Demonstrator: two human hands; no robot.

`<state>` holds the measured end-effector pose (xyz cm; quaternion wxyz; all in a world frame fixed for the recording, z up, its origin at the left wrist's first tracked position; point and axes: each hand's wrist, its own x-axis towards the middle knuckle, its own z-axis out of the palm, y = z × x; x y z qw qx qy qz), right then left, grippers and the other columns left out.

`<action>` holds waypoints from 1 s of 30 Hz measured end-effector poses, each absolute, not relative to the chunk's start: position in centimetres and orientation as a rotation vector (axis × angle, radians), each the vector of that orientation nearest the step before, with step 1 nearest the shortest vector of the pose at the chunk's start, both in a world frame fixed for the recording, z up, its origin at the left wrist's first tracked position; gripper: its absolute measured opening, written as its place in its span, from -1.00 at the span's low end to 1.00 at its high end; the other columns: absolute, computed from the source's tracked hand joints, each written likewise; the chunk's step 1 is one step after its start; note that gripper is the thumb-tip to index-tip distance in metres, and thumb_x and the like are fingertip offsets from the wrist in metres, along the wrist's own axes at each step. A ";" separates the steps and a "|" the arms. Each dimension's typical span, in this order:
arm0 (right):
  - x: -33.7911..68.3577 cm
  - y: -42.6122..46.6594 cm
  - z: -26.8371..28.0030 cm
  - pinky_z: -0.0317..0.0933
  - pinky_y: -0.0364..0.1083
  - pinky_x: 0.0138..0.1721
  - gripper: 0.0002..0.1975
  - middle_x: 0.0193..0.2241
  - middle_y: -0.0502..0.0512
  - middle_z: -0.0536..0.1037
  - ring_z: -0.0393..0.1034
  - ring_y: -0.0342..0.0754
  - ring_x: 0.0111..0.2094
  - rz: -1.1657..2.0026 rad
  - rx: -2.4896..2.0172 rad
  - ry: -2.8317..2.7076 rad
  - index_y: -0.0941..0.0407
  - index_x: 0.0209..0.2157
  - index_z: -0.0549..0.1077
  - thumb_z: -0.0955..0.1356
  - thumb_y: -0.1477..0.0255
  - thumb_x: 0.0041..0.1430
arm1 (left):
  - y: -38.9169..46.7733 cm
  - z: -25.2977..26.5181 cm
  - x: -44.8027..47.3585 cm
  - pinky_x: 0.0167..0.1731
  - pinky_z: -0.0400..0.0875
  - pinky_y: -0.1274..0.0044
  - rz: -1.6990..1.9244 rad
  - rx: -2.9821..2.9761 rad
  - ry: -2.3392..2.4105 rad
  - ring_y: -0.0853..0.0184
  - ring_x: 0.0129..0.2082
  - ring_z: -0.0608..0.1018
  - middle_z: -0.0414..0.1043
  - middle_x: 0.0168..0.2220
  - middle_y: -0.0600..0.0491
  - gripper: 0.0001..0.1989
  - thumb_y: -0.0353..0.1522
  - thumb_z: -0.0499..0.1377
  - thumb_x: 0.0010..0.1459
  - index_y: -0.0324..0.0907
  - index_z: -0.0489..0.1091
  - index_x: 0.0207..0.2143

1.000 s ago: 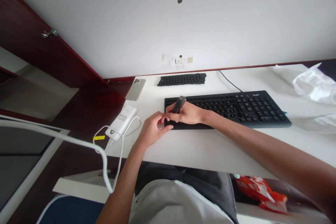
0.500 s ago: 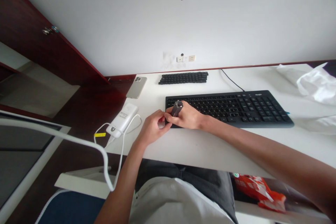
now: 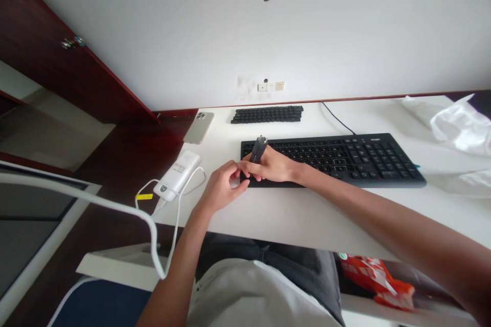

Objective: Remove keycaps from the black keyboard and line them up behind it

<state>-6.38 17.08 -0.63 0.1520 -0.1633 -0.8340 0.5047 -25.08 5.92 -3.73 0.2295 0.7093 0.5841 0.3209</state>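
**Inspector A:** What is being held, and by which hand?

**Inspector B:** A dark, slim tool (image 3: 258, 149) is being gripped by the right hand (image 3: 273, 166), whose fingers are curled closed around its lower part. The tool's tip is hidden behind the fingers. The left hand (image 3: 221, 189) is being held just beside the right, loosely curled, with its fingertips pinched together against the right hand's knuckles. Whether anything small is being pinched there cannot be told.

**Inspector A:** What is being noted as changed against the earlier pictures?

**Inspector B:** The tool is being held steeper than half a second ago, its top end raised slightly. Both hands are being kept at the near left corner of the keyboard (image 3: 345, 156). It is judged that the work is being carried on at that one spot, with only the tool's angle being adjusted.

**Inspector A:** And the tool's axis?

**Inspector B:** Its long axis is being tilted up and away from the wrist, leaning slightly right, with the top end pointing toward the wall and the lower end down at the keys under the fingers.

**Inspector A:** Surroundings?

**Inspector B:** A row of loose keycaps (image 3: 266, 114) is lying beyond the right hand. A white power bank (image 3: 177, 176) with its cable is lying left of the left hand, and a phone (image 3: 198, 127) farther off on that side.
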 end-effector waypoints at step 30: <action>-8.3 16.1 -1.9 0.17 -0.14 -0.34 -0.59 -0.70 -0.05 0.38 0.30 -0.15 -0.57 1.166 -0.863 -2.296 0.09 -0.60 0.28 0.24 0.39 0.38 | 6.1 -5.5 -24.5 0.46 0.10 0.13 0.458 2.446 1.673 0.06 0.52 0.04 0.05 0.49 -0.23 -0.42 -0.22 -0.09 0.52 -0.26 0.00 0.47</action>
